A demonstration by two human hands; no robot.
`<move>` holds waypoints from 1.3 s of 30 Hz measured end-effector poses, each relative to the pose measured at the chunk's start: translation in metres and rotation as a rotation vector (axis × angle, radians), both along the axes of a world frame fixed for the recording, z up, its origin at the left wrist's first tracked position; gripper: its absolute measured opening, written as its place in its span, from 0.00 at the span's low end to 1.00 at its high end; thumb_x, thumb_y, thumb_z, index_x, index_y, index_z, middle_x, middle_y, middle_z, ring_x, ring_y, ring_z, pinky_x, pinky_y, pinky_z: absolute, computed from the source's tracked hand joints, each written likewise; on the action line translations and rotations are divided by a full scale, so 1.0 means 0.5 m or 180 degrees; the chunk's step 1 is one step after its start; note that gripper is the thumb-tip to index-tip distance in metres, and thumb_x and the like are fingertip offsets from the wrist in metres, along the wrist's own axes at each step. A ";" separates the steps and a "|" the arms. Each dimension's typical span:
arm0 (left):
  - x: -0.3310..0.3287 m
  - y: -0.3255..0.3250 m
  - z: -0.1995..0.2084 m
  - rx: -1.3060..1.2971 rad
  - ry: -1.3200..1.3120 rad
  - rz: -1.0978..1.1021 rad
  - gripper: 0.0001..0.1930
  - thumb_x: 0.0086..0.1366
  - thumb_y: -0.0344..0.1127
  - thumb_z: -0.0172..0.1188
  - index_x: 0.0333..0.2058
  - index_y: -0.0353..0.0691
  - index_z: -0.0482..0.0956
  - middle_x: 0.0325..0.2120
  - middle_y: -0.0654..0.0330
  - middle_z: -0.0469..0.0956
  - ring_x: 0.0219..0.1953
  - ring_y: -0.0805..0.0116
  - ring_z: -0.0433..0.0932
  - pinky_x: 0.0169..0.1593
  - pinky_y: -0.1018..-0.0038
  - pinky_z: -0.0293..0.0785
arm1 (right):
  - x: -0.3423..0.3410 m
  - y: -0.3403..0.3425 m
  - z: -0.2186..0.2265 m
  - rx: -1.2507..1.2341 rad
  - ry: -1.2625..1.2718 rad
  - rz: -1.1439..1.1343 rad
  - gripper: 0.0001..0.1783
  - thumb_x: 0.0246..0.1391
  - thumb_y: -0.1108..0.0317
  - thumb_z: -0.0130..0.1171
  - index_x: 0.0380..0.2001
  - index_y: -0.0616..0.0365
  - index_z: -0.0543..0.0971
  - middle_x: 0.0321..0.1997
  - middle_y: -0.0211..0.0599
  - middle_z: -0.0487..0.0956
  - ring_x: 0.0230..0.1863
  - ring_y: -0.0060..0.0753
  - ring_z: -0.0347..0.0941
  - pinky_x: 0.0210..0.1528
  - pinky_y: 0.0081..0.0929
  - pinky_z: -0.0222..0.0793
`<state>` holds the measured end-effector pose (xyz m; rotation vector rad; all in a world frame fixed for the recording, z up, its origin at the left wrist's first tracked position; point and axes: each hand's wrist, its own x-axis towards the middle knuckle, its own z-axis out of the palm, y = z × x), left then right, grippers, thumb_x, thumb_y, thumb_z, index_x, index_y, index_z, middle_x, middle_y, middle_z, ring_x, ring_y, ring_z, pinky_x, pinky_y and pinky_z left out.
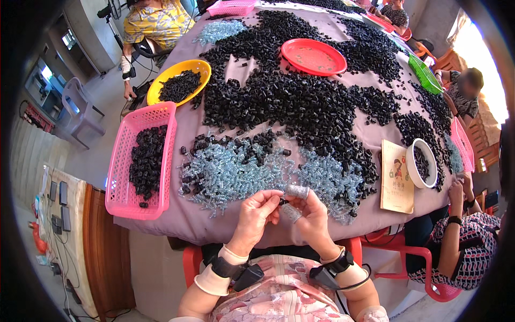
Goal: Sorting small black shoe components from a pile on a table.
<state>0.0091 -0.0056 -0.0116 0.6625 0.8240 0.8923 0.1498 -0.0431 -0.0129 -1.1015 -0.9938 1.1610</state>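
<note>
Near the front edge of the table, my two hands meet over the heaps. My left hand (256, 214) is closed in a pinch, thumb against index finger, and what it holds is too small to make out. My right hand (314, 220) has grey wraps round its thumb and a finger. It pinches a small black piece (282, 202) right beside the left fingertips. Just beyond lies a pile of small, clear bluish pieces (230, 172), coil-like in look. Behind them spreads a broad heap of small black plastic pieces (268, 107).
A pink basket (113, 182) with black pieces stands at left, a yellow bowl (154, 88) behind it. A red tray (314, 56) lies farther back. At right are a booklet (396, 185) and a white bowl (411, 166). Other people sit around the table.
</note>
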 end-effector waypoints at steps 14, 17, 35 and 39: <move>-0.001 0.004 -0.009 0.0090 -0.0171 0.0239 0.05 0.61 0.32 0.59 0.35 0.38 0.76 0.22 0.68 0.74 0.20 0.81 0.69 0.23 0.85 0.66 | -0.001 0.004 0.005 0.0717 -0.1384 -0.0139 0.20 0.41 0.82 0.60 0.42 0.60 0.74 0.34 0.38 0.76 0.35 0.34 0.76 0.38 0.26 0.72; 0.001 0.004 -0.008 0.0140 -0.0171 0.0274 0.05 0.62 0.32 0.59 0.35 0.38 0.76 0.22 0.68 0.74 0.20 0.81 0.69 0.23 0.84 0.66 | -0.003 0.003 0.006 0.0667 -0.1439 -0.0133 0.20 0.41 0.82 0.60 0.41 0.60 0.74 0.33 0.38 0.75 0.34 0.35 0.76 0.37 0.26 0.72; 0.013 -0.002 -0.010 0.0094 -0.0114 0.0295 0.04 0.63 0.31 0.56 0.36 0.39 0.75 0.24 0.67 0.74 0.22 0.81 0.70 0.26 0.84 0.68 | -0.006 -0.001 0.003 0.0611 -0.1662 -0.0315 0.19 0.39 0.79 0.63 0.39 0.60 0.74 0.31 0.37 0.74 0.31 0.33 0.75 0.34 0.25 0.72; 0.013 -0.002 -0.011 -0.0017 -0.0267 0.0299 0.05 0.64 0.32 0.56 0.36 0.39 0.74 0.25 0.67 0.74 0.22 0.81 0.70 0.26 0.84 0.68 | -0.011 -0.001 0.010 0.0630 -0.1616 -0.0362 0.18 0.39 0.79 0.63 0.38 0.60 0.75 0.31 0.37 0.74 0.31 0.33 0.75 0.33 0.25 0.71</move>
